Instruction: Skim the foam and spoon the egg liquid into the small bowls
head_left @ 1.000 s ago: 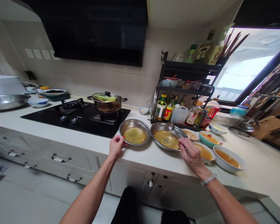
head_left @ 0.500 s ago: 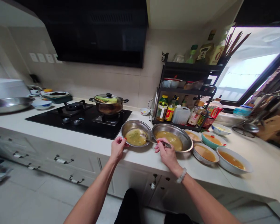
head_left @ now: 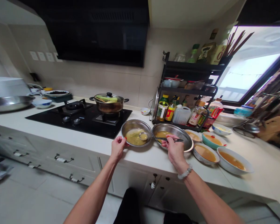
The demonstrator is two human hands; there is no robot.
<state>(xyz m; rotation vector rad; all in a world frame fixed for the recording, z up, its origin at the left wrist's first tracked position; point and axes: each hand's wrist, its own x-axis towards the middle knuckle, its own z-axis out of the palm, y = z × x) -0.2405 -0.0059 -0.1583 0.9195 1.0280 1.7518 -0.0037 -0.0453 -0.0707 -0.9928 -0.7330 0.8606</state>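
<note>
My left hand [head_left: 118, 147] pinches the near left rim of a steel bowl [head_left: 128, 124] that holds yellowish, cloudy liquid with green bits. In my right hand [head_left: 174, 149] is the dark handle of a ladle [head_left: 143, 136]. Its round head lies in the left bowl, filled with the same liquid. The handle passes over a second, larger steel basin [head_left: 186, 135], which also has yellow liquid in it and stands right beside the first. My right hand is above that basin's near side, and part of the basin's contents is hidden behind it.
Right of the basin are several bowls of orange-brown liquid, among them a white bowl [head_left: 244, 166] and a green bowl [head_left: 221, 140]. Behind stands a black rack [head_left: 189, 90] with bottles. A lidded pot [head_left: 109, 107] sits on the black hob [head_left: 88, 124] at left.
My right hand has moved a little to the right. The ladle's head has turned level and now shows liquid inside it. My left hand stays on the bowl's rim.
</note>
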